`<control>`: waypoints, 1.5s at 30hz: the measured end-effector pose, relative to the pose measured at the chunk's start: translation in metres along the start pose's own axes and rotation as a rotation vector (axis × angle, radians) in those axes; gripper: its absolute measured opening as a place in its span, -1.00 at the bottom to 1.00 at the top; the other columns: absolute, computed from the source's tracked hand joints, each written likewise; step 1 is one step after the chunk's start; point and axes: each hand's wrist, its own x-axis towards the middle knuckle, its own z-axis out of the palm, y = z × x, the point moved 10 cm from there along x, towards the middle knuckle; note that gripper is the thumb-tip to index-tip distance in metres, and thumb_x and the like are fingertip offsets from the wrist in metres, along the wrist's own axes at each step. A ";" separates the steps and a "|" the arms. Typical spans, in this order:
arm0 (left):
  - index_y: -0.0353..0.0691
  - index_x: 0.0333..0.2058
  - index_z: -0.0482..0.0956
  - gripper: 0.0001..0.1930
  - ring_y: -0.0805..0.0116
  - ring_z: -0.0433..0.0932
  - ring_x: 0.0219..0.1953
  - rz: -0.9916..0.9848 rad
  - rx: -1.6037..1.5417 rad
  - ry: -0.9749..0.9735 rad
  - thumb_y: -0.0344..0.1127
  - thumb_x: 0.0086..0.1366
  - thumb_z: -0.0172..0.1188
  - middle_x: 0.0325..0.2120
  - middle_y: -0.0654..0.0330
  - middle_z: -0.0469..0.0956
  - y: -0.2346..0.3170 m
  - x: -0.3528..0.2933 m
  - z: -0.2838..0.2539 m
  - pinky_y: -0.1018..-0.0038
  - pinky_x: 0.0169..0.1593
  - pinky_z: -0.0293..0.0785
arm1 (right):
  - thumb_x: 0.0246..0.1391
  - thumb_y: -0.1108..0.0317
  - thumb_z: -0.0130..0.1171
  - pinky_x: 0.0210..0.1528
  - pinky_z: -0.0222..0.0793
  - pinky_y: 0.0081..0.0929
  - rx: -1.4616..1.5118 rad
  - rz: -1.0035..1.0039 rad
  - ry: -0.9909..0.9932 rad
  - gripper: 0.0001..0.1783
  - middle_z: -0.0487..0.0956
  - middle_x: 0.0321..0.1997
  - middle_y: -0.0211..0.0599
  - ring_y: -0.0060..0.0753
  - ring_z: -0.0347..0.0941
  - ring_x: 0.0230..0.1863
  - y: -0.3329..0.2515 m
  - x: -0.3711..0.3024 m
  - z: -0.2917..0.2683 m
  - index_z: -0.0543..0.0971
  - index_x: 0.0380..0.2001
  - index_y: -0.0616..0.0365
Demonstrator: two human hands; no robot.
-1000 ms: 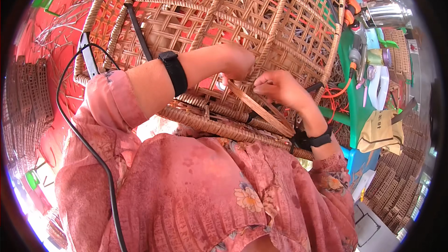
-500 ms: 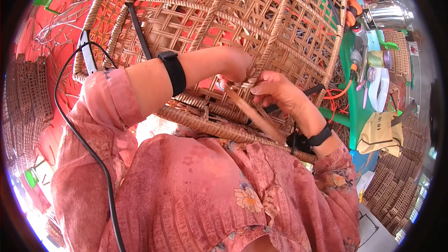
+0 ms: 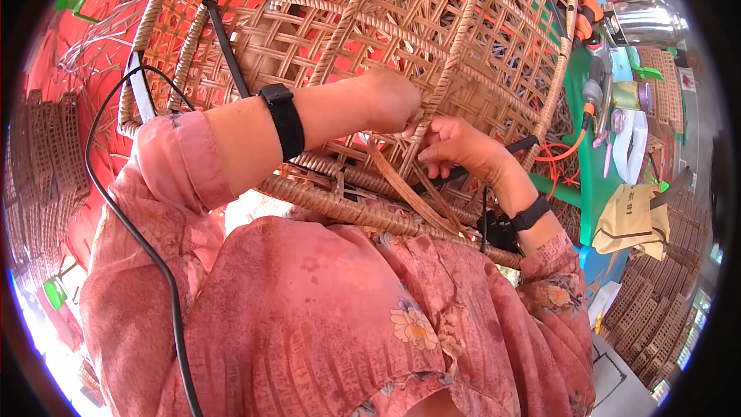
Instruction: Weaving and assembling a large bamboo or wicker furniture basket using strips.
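A large woven rattan basket frame [image 3: 478, 38] lies tilted in front of me, with ribs wrapped in strip. My left hand [image 3: 391, 100] is closed against the middle wrapped rib [image 3: 448, 77], its fingertips mostly hidden behind the knuckles. A flat brown rattan strip [image 3: 405, 188] loops below that hand toward my lap. On the rib's other side, my right hand [image 3: 459, 147] has its fingers curled in close to the wrapping; what they pinch is too small to make out. Black bands circle both my forearms.
A thick wrapped rim [image 3: 340, 205] crosses just before my body. A black cable [image 3: 154, 251] runs down along my left arm. At right, a green table [image 3: 575, 108] bears an orange-corded tool [image 3: 592, 93]; a steel container [image 3: 648, 25] and a tan bag [image 3: 629, 220] are nearby. Woven panels are stacked at both sides.
The rattan strip was blurred by motion and now hangs still in a loop beneath the hands. My left hand has shifted slightly; both hands stay at the same rib.
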 end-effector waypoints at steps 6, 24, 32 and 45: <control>-0.20 -0.46 0.64 -0.79 0.01 0.57 -0.35 0.025 0.060 -0.030 -0.18 0.00 0.26 -0.52 0.02 0.58 0.001 0.003 0.003 0.20 -0.23 0.46 | 0.02 0.36 0.22 -0.57 0.34 -0.67 -0.209 0.010 0.089 -0.67 0.57 -0.37 -0.40 -0.62 0.48 -0.55 -0.007 -0.002 -0.003 0.52 -0.10 0.15; -0.27 -0.31 0.54 -0.77 -0.01 0.51 -0.15 -0.354 0.311 0.693 -0.29 0.05 0.16 -0.31 -0.04 0.55 -0.105 -0.090 -0.178 0.18 -0.13 0.42 | -0.07 0.29 0.24 -0.55 0.28 -0.41 -0.707 -0.028 0.228 -0.73 0.42 -0.70 -0.21 -0.42 0.40 -0.64 -0.030 -0.011 -0.013 0.52 -0.46 0.35; -0.33 -0.17 0.51 -0.64 0.06 0.47 -0.11 0.020 0.372 0.985 -0.32 0.05 0.27 -0.22 -0.05 0.49 -0.038 -0.120 -0.206 0.22 -0.04 0.37 | -0.14 0.24 0.19 -0.46 0.32 -0.29 -1.092 -0.233 0.229 -0.77 0.45 -0.63 -0.08 -0.11 0.42 -0.55 -0.052 -0.020 0.006 0.55 -0.55 0.23; -0.32 -0.51 0.59 -0.75 0.39 0.59 -0.53 -0.210 -0.686 -0.356 -0.21 0.10 0.19 -0.60 0.14 0.58 0.017 -0.014 0.043 0.45 -0.48 0.46 | -0.06 0.15 0.15 -0.39 0.39 -0.22 -0.991 -0.295 0.009 -0.71 0.54 -0.56 -0.11 -0.08 0.51 -0.45 -0.084 -0.056 0.064 0.59 -0.56 0.17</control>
